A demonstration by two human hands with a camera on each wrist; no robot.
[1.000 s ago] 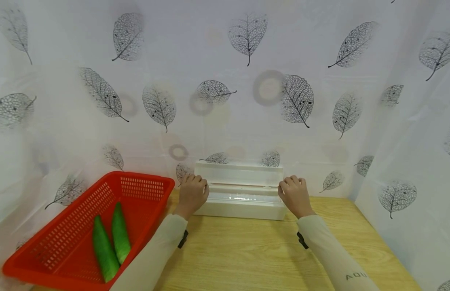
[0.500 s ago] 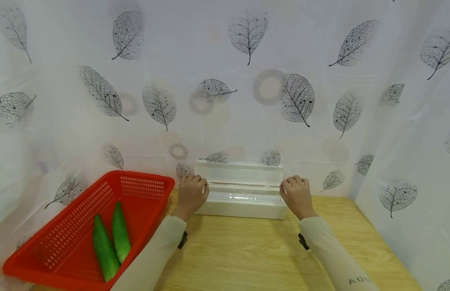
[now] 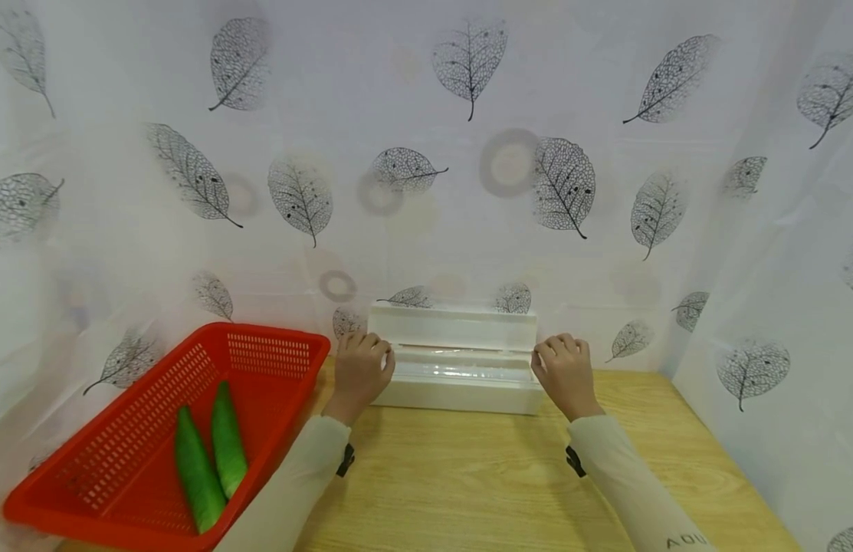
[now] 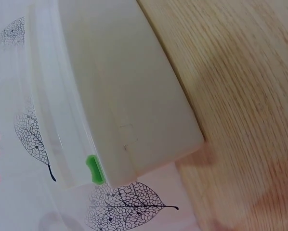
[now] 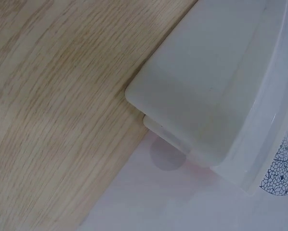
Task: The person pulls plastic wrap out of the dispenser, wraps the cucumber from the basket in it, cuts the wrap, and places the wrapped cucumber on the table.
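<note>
Lower centre: left hand (image 3: 359,371) and right hand (image 3: 565,374), fingers curled, flank lid-up white box (image 3: 457,396); cannot tell whether either grip holds anything.

Reads as "AOU" in dark letters (image 3: 686,541) on the right sleeve (image 3: 634,487), over the table (image 3: 467,475) toward its right edge; too small and blurred to be sure of each letter.

White box (image 3: 460,397), red basket (image 3: 270,366), leaf-patterned backdrop (image 3: 371,77)
</note>
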